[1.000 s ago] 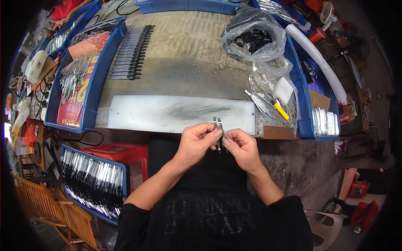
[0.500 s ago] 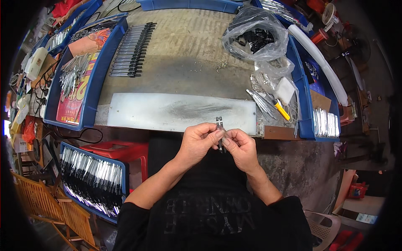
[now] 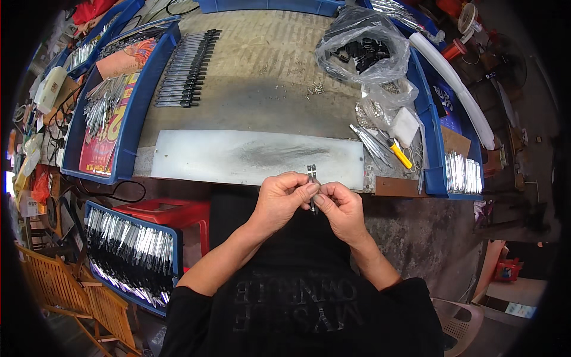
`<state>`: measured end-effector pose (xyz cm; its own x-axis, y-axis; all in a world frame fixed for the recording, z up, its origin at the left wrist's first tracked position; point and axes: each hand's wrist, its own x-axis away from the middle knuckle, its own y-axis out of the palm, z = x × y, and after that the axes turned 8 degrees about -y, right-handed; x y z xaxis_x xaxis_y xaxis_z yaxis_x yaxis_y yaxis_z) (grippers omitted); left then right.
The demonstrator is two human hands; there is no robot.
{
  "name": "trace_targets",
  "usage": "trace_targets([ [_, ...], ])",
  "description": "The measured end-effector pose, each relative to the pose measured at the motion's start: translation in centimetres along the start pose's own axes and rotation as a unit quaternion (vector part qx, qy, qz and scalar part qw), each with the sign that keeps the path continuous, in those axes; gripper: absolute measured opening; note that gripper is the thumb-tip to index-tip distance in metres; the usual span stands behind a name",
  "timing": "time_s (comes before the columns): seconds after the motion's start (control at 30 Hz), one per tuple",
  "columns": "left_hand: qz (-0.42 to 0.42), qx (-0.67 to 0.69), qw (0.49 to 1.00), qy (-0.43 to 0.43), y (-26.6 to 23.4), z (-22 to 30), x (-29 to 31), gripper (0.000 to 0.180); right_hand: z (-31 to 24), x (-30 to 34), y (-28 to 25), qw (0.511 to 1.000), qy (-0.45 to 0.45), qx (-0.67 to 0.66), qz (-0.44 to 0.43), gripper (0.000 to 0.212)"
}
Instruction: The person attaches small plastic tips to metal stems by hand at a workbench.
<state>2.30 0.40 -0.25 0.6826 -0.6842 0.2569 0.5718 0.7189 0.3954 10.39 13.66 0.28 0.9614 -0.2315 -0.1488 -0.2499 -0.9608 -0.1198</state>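
Note:
My left hand (image 3: 282, 202) and my right hand (image 3: 341, 210) meet over the near edge of the white board (image 3: 196, 156), in front of my black shirt. Between their pinched fingertips they hold a pair of narrow black strips (image 3: 311, 171) with shiny bits, side by side and upright. The strips' upper ends stick out above the fingers and their lower ends below; the middle is hidden by my thumbs. On the worktable, to the far left, lies a neat row of slim silver strips with black ends (image 3: 187, 68).
A clear plastic bag of black parts (image 3: 364, 56) sits back right, with loose small metal pieces (image 3: 316, 88) nearby. A yellow-handled tool (image 3: 401, 156) lies beside silver strips (image 3: 372, 146). Blue trays (image 3: 128, 137) flank the table; a filled tray (image 3: 176, 256) rests low left by a red stool (image 3: 196, 212).
Almost nothing differs. Both hands keep their hold on the black strips, which have shifted very slightly upward.

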Motion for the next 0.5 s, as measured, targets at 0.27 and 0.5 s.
trace_targets([
  [0.27, 0.007, -0.015, 1.0, -0.016, -0.4, 0.4, -0.8, 0.012, -0.4, -1.1, 0.1, 1.0, 0.001, 0.031, 0.002, 0.011],
  [0.5, 0.003, 0.001, 1.0, -0.02, -0.3, 2.0, -1.8, 0.014, -0.9, -2.7, -0.3, 0.999, 0.042, -0.006, -0.028, 0.015],
])
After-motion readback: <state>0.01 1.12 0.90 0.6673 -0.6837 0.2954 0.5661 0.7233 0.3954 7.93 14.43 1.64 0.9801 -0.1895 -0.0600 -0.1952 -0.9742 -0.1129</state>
